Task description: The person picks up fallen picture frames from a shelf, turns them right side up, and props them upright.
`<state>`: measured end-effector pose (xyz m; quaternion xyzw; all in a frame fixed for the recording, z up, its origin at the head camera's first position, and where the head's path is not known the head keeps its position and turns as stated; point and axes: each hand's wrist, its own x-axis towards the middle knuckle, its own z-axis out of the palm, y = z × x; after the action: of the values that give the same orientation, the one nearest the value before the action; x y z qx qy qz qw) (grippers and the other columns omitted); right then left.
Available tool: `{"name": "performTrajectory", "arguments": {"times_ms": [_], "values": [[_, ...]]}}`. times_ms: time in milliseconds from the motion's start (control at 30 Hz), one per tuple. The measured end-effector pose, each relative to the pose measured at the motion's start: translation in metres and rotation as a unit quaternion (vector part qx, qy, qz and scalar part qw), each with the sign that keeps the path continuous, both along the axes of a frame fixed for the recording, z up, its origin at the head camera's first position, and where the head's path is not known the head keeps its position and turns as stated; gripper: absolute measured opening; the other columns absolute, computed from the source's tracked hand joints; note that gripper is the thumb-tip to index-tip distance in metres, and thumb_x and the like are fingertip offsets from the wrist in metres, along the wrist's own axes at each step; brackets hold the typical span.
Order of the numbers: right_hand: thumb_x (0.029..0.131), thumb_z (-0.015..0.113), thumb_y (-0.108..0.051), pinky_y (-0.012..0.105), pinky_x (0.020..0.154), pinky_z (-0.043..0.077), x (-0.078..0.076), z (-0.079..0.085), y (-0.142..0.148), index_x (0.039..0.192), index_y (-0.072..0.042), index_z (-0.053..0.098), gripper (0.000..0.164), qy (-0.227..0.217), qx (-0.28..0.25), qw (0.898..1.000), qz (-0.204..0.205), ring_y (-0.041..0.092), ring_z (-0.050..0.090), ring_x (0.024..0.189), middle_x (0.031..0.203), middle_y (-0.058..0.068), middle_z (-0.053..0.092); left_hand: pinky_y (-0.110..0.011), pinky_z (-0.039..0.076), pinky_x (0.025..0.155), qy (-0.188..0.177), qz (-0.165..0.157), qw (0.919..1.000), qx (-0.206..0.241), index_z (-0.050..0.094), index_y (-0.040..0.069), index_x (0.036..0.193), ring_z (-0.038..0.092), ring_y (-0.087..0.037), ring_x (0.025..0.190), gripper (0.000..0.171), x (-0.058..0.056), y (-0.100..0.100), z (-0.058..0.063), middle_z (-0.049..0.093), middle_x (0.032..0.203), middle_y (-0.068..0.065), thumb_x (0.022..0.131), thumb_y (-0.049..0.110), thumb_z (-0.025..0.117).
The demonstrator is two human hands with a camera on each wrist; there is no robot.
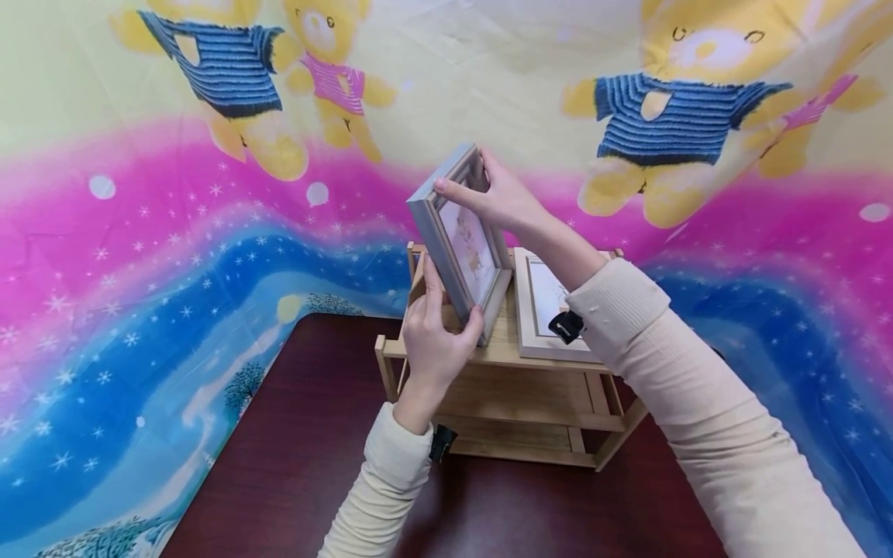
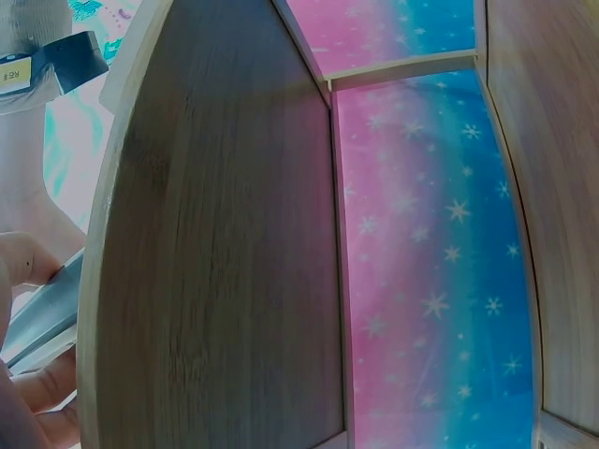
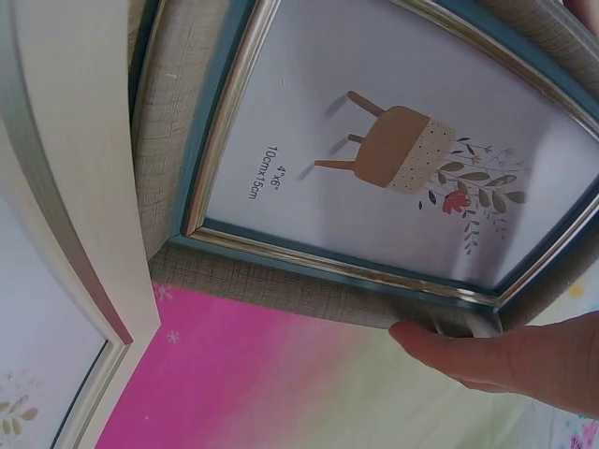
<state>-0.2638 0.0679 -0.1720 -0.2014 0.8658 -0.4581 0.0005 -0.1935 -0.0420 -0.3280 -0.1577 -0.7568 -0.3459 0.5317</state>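
Both hands hold a grey picture frame [image 1: 446,252], tilted upright above the top board of a small wooden shelf rack [image 1: 537,391]. My right hand [image 1: 512,198] grips its upper end, thumb on the front border. Lower down, my left hand [image 1: 439,341] grips the side edge near the bottom, with the thumb on the front. The frame's bottom is close over the board. In the right wrist view, the frame's inner border [image 3: 346,267] shows blue and gold around a print of a chair and flowers. A white picture frame [image 1: 525,329] lies face up on the rack, right of the grey one.
The rack has lower boards [image 1: 516,438] under its top and stands on a dark red-brown table [image 1: 293,442]. Behind and beside the table hangs a colourful bear-print cloth [image 1: 446,70]. Black wrist straps [image 1: 567,325] sit at both cuffs.
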Motion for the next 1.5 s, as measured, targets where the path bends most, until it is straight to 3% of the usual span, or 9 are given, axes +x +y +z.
{"name": "performTrajectory", "arguments": {"times_ms": [100,267,400,567,833,967,1100,1267,1500], "values": [[0.083,0.058,-0.047,0.040,0.104,0.028,-0.002,0.000,0.001,0.147,-0.019,0.011,0.084,-0.001,0.003,1.000,0.011,0.018,0.026,0.132,0.147,0.005,0.025,-0.038,0.046,0.062,-0.002,-0.006,1.0000,-0.001,0.031,-0.010,0.136,0.056,-0.022,0.062,0.082,0.001,-0.001,0.001,0.060,0.067,-0.010,0.069,0.018,0.070],[0.081,0.064,-0.038,0.044,0.103,0.029,-0.010,-0.001,0.011,0.147,-0.025,0.002,0.092,0.011,0.029,0.997,0.067,0.024,0.025,0.133,0.149,0.006,0.019,-0.039,0.047,0.063,-0.019,-0.025,0.9995,0.006,0.030,-0.011,0.136,0.056,-0.023,0.063,0.081,0.001,-0.007,0.002,0.061,0.070,-0.012,0.070,0.014,0.070],[0.077,0.072,-0.028,0.047,0.101,0.030,-0.019,0.001,0.023,0.147,-0.030,0.002,0.098,0.019,0.056,0.993,0.104,0.027,0.030,0.130,0.146,0.009,0.024,-0.039,0.047,0.062,-0.040,-0.038,0.9984,0.017,0.027,-0.009,0.138,0.058,-0.022,0.066,0.083,0.001,-0.012,0.004,0.063,0.073,-0.012,0.070,0.015,0.068],[0.072,0.077,-0.022,0.048,0.100,0.031,-0.027,0.004,0.033,0.146,-0.034,0.008,0.102,0.028,0.089,0.990,0.108,0.026,0.035,0.126,0.146,0.008,0.018,-0.037,0.047,0.059,-0.049,-0.057,0.9967,0.031,0.025,-0.005,0.140,0.061,-0.022,0.068,0.085,-0.001,-0.017,0.005,0.067,0.080,-0.015,0.069,0.014,0.066],[0.073,0.076,-0.017,0.049,0.098,0.033,-0.030,0.006,0.039,0.145,-0.037,0.011,0.100,0.033,0.114,0.987,0.112,0.025,0.034,0.125,0.145,0.008,0.015,-0.038,0.049,0.056,-0.052,-0.081,0.9951,0.026,0.026,-0.006,0.140,0.063,-0.023,0.067,0.082,-0.003,-0.027,0.006,0.066,0.084,-0.017,0.070,0.012,0.065],[0.073,0.076,-0.014,0.049,0.097,0.034,-0.032,0.005,0.040,0.146,-0.037,0.010,0.101,0.037,0.116,0.986,0.113,0.027,0.034,0.124,0.145,0.009,0.015,-0.036,0.044,0.046,-0.067,-0.102,0.9922,0.025,0.025,-0.005,0.140,0.064,-0.023,0.067,0.081,-0.003,-0.032,0.007,0.067,0.085,-0.018,0.071,0.012,0.065],[0.073,0.075,-0.010,0.048,0.096,0.036,-0.033,0.004,0.041,0.147,-0.032,0.008,0.102,0.039,0.112,0.985,0.128,0.029,0.037,0.122,0.142,0.012,0.022,-0.032,0.047,0.047,-0.088,-0.132,0.9865,0.041,0.025,-0.005,0.141,0.065,-0.022,0.064,0.081,-0.004,-0.040,0.010,0.067,0.073,-0.017,0.071,0.007,0.064],[0.073,0.073,-0.001,0.044,0.091,0.042,-0.034,0.003,0.044,0.147,-0.030,0.004,0.106,0.024,0.100,0.982,0.159,0.031,0.044,0.115,0.132,0.018,0.037,-0.036,0.054,0.056,-0.106,-0.177,0.9764,0.063,0.026,-0.003,0.141,0.064,-0.024,0.060,0.081,-0.006,-0.052,0.013,0.065,0.066,-0.016,0.069,0.000,0.064],[0.071,0.066,0.014,0.040,0.086,0.047,-0.034,0.001,0.045,0.146,-0.033,-0.002,0.112,-0.013,0.092,0.980,0.175,0.036,0.050,0.109,0.131,0.023,0.039,-0.050,0.051,0.057,-0.167,-0.220,0.9567,0.092,0.025,-0.012,0.136,0.061,-0.038,0.063,0.077,0.016,-0.059,0.043,0.061,0.067,-0.028,0.069,-0.014,0.061]]}}
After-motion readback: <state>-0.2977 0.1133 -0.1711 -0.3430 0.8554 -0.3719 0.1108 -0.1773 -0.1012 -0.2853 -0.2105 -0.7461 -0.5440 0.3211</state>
